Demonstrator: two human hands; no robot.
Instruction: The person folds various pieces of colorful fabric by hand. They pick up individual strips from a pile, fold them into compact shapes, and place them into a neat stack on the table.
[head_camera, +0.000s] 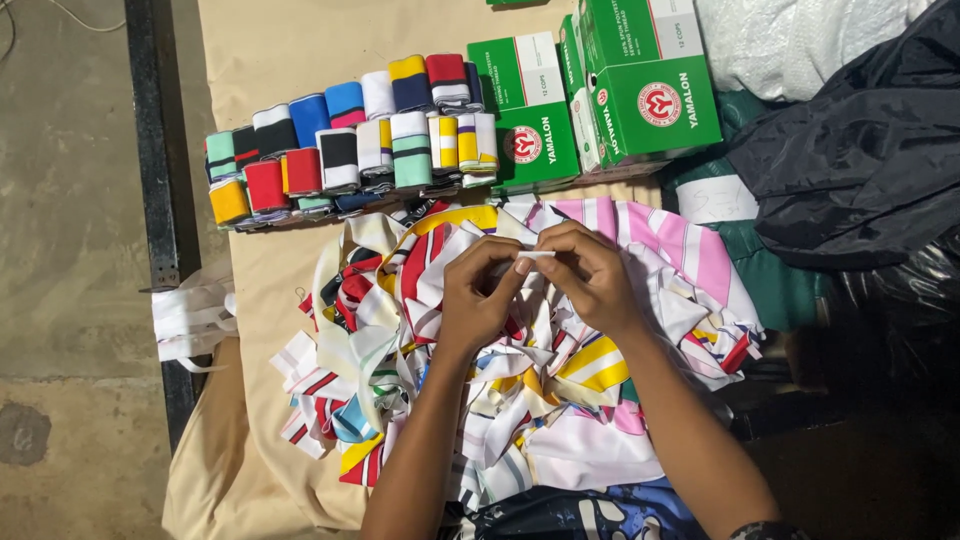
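Fabric rolls (350, 140) left of boxes (590, 100), behind scrap heap (520, 400).

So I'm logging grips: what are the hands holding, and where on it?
A narrow white strip, pinched between left hand and right hand fingertips, one at each end, above the fabric pile.

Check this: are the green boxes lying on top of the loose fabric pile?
No: the green boxes sit on the table beyond the fabric pile, beside the rolled strips.

Green-and-white rectangular boxes (600, 95) with round red-and-white emblems, stacked side by side at the desk's (270, 40) far edge, white paper label (715, 198) lying just below them
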